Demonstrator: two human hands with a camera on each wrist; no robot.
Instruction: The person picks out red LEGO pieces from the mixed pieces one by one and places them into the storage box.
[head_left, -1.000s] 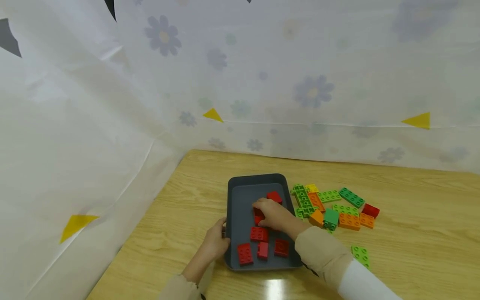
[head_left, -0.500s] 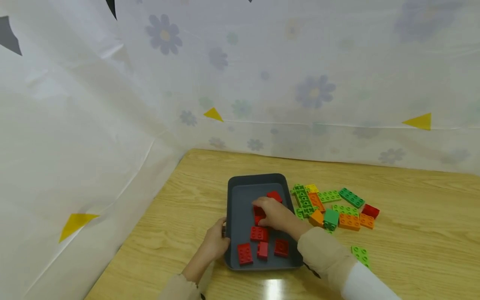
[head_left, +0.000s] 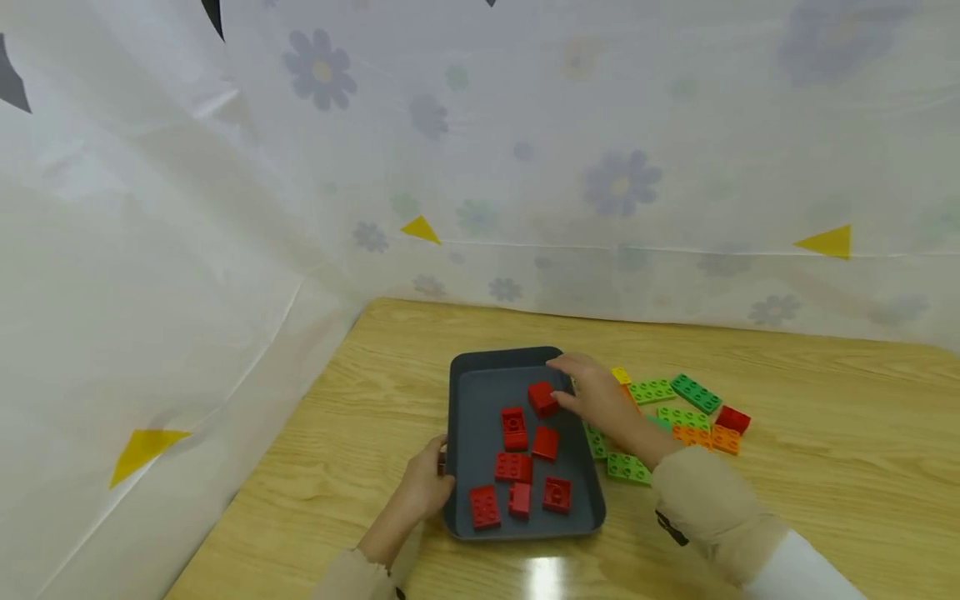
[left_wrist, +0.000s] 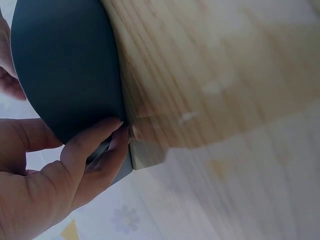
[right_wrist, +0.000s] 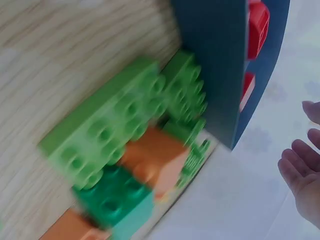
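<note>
Several red toy building bricks [head_left: 513,467] lie in a dark grey rectangular tray [head_left: 476,396] on the wooden table. My left hand [head_left: 426,487] grips the tray's left wall, and in the left wrist view its fingers [left_wrist: 90,145] press against the outside. My right hand [head_left: 600,400] hovers over the tray's right rim, thumb close to the farthest red brick [head_left: 542,400]; whether they touch I cannot tell. In the right wrist view its fingers [right_wrist: 300,155] are spread with nothing held.
Right of the tray lie loose bricks: light green [head_left: 628,468], dark green [head_left: 696,393], orange [head_left: 725,439] and one red brick [head_left: 732,420]. My right forearm hides some of them. A patterned white sheet [head_left: 525,167] hangs behind and left of the table [head_left: 345,400].
My right hand has lifted off the red bricks in the middle of the tray and moved away and to the right. Those bricks now show. My left hand stays on the tray.
</note>
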